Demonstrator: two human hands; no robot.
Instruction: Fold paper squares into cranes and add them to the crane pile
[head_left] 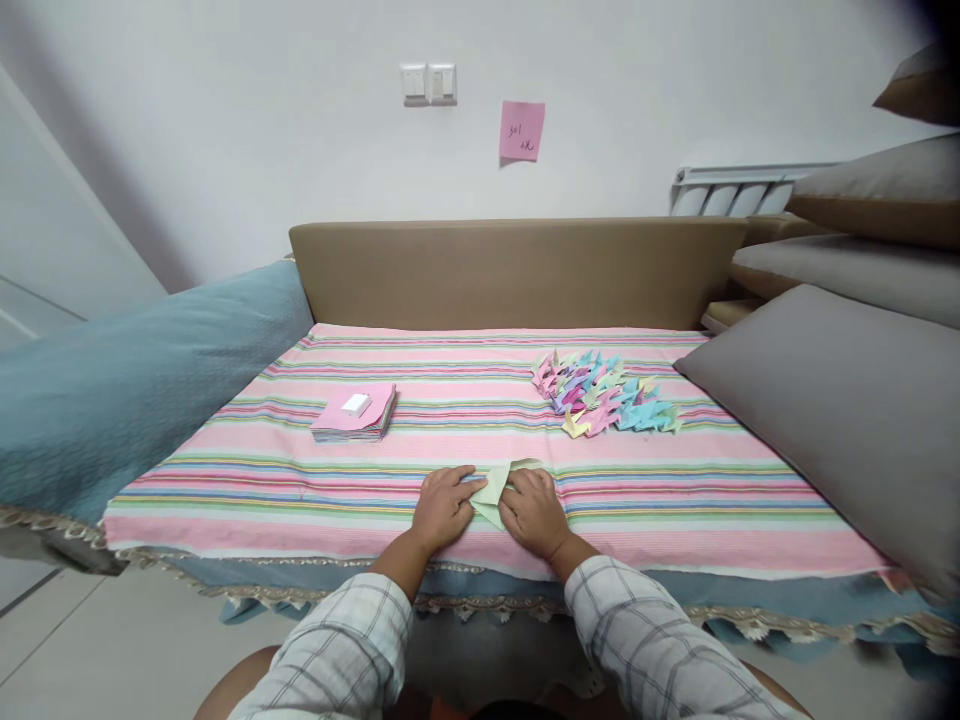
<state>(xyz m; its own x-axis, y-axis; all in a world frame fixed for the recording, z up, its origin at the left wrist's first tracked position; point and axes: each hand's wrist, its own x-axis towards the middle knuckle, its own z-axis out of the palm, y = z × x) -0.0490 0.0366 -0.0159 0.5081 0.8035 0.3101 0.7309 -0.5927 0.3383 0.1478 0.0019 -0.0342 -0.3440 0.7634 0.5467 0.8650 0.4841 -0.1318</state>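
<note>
A partly folded sheet of pale green paper (491, 490) lies on the striped cloth (315, 515) in front of me. My left hand (444, 510) holds its left corner, fingertips pressed onto the paper. On the other side my right hand (534, 514) has its fingers curled over the right part and hides some of it. Beyond the right hand sits a cluster of small folded paper cranes (592, 395) in pink, blue, yellow, green and purple. To the left stands a stack of coloured paper squares (352, 420), pink on top, with a small white block (356, 404) resting on it.
A brown backrest (517, 275) runs along the far side under a white wall. Grey cushions (832, 400) are piled at the right, and a blue covered armrest (150, 370) borders the left. A pink note (522, 131) sticks to the wall beside light switches (429, 84).
</note>
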